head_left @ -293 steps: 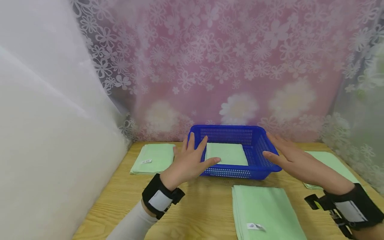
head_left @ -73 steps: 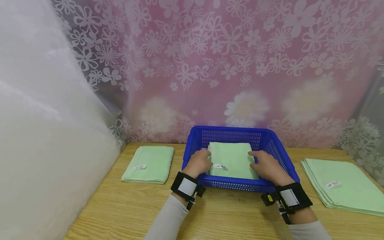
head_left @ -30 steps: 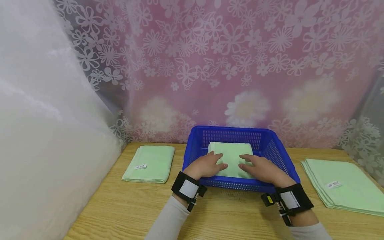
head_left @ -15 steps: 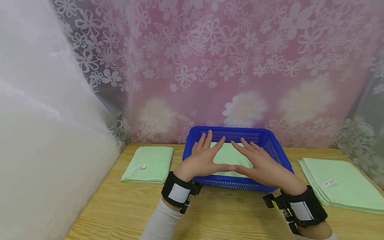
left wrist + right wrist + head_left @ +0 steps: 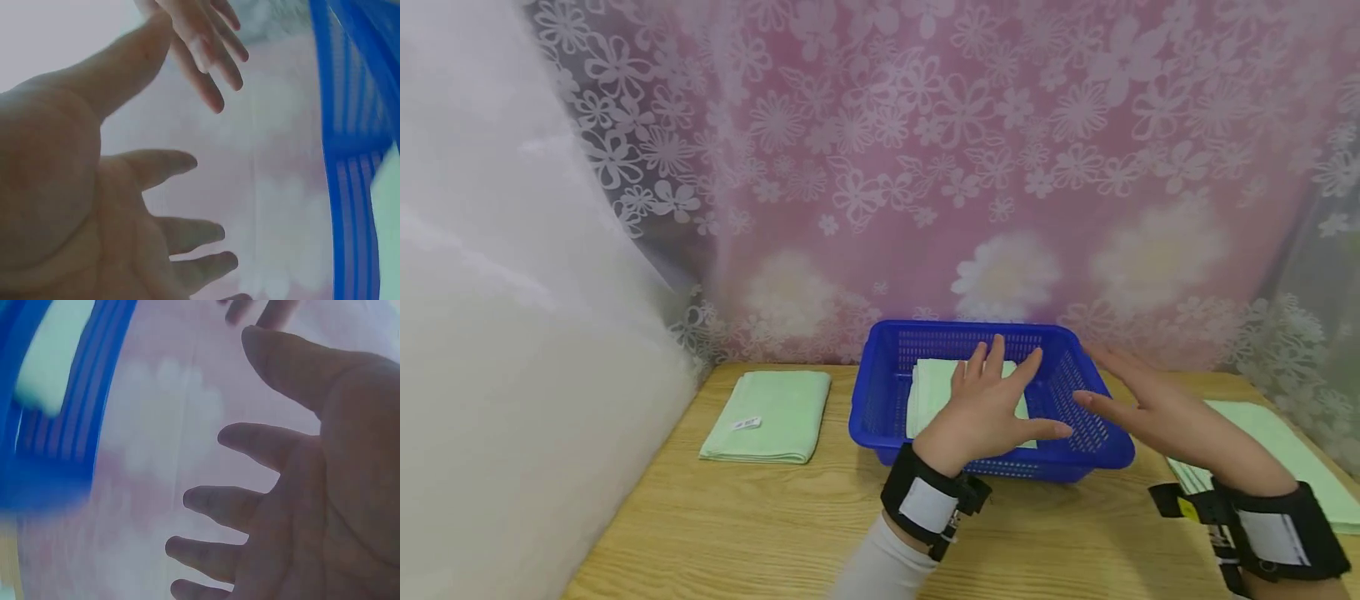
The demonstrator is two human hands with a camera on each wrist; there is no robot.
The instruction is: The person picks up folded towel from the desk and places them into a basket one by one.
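Note:
Over the front of a blue plastic basket (image 5: 868, 408) I see my left hand (image 5: 981, 417), fingers straight and spread, holding nothing. My right hand (image 5: 1180, 421) is raised at the basket's right side, fingers extended and nothing in it. Inside the basket lies a folded light-green towel (image 5: 929, 387), partly covered by the left hand. In the left wrist view the left palm (image 5: 56, 187) faces the camera, with the right hand's fingers (image 5: 203, 53) beyond it. The right wrist view shows the spread right hand (image 5: 331, 481) beside the basket wall (image 5: 109, 381).
A folded green towel (image 5: 775, 408) with a white label lies on the wooden table (image 5: 737, 533), left of the basket. Another green towel (image 5: 1273, 429) is at the right, partly behind the right forearm. A floral curtain (image 5: 865, 250) hangs behind; a white sheet (image 5: 535, 350) borders the left.
The towel once in front of the basket is gone from there; a labelled towel later lay inside, both hands at its edges. Both hands then let go, rose and moved right.

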